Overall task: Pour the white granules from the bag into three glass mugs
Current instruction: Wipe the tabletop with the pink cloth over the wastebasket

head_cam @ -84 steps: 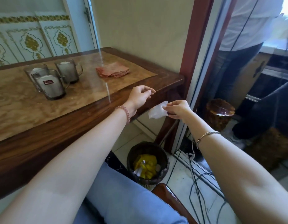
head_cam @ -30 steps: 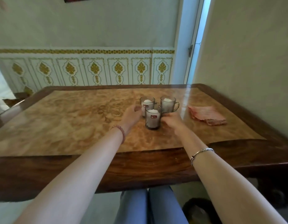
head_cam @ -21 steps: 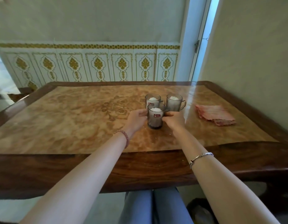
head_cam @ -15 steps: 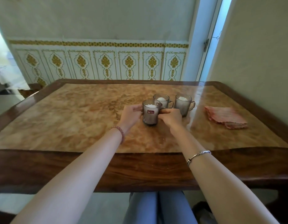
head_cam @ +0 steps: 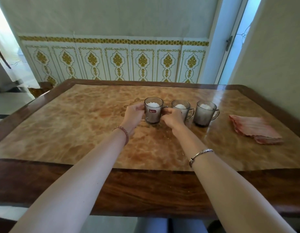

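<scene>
The left hand (head_cam: 134,114) curls round the labelled mug (head_cam: 153,112) from 9 o'clock; the right hand (head_cam: 173,117) pinches its handle from 3 o'clock. All three mugs hold white granules (head_cam: 152,104), the middle mug (head_cam: 181,111) and right mug (head_cam: 204,113) in line toward 3 o'clock on the table (head_cam: 78,132), a folded pink cloth (head_cam: 253,128) beyond.

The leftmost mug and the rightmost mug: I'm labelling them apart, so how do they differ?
The leftmost mug carries a red sticker on its side; the rightmost mug shows none. The left hand and right hand hold the leftmost mug from both sides, while the rightmost mug stands untouched. The rightmost mug's handle is in plain view, pointing right; the leftmost mug's is mostly hidden by the right hand. Both are smoky glass, upright on the table, holding white granules.
</scene>
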Action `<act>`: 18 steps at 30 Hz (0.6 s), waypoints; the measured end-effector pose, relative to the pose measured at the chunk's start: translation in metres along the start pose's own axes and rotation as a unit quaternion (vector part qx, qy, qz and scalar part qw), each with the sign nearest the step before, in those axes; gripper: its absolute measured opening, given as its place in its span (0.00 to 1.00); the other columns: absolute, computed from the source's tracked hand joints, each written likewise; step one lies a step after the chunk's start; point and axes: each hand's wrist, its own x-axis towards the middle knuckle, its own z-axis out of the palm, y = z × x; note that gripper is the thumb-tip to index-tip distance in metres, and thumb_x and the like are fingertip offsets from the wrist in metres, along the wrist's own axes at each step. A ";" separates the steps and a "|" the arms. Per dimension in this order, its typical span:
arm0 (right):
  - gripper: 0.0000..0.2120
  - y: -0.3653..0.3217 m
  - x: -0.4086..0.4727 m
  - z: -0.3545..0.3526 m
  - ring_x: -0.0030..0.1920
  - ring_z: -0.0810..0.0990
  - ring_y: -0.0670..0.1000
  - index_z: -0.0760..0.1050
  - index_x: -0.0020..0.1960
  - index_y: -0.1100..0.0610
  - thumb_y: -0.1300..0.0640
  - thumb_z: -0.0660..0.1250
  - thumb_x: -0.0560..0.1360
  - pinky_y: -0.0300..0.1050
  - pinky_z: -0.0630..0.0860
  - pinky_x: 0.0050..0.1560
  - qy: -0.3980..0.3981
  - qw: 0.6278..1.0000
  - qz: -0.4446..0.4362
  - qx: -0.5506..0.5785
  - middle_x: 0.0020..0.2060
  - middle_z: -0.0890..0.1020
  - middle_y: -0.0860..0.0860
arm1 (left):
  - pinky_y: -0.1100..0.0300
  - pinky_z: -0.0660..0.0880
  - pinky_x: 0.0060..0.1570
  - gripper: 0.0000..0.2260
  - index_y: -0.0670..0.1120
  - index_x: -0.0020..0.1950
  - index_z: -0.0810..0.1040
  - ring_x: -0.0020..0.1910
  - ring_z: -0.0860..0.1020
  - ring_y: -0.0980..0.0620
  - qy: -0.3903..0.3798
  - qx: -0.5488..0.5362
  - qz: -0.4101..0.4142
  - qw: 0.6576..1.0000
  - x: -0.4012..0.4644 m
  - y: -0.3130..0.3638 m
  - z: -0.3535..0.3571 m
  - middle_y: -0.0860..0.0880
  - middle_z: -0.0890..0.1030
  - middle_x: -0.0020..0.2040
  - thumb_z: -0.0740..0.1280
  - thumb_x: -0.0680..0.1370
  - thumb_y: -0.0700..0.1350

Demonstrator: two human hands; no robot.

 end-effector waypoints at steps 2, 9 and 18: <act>0.22 0.003 0.006 0.002 0.57 0.80 0.55 0.77 0.65 0.61 0.72 0.64 0.72 0.42 0.76 0.48 -0.003 1.000 0.009 0.001 0.58 0.82 0.56 | 0.65 0.73 0.48 0.20 0.45 0.65 0.76 0.55 0.75 0.56 -0.010 0.001 0.000 1.000 0.001 0.001 0.004 0.52 0.79 0.56 0.57 0.79 0.30; 0.27 0.011 0.011 0.002 0.62 0.77 0.56 0.72 0.70 0.60 0.73 0.63 0.72 0.49 0.77 0.61 -0.031 0.999 0.019 -0.007 0.64 0.79 0.54 | 0.52 0.69 0.65 0.24 0.47 0.71 0.70 0.68 0.70 0.49 -0.024 -0.002 -0.019 1.000 0.005 -0.008 0.007 0.49 0.74 0.68 0.56 0.78 0.28; 0.13 0.012 -0.014 -0.034 0.45 0.79 0.54 0.81 0.53 0.60 0.72 0.64 0.74 0.51 0.80 0.53 -0.029 0.999 0.039 0.005 0.47 0.81 0.57 | 0.61 0.69 0.39 0.11 0.45 0.58 0.65 0.49 0.71 0.51 0.007 -0.011 -0.073 0.997 -0.006 0.004 0.021 0.45 0.71 0.54 0.62 0.78 0.37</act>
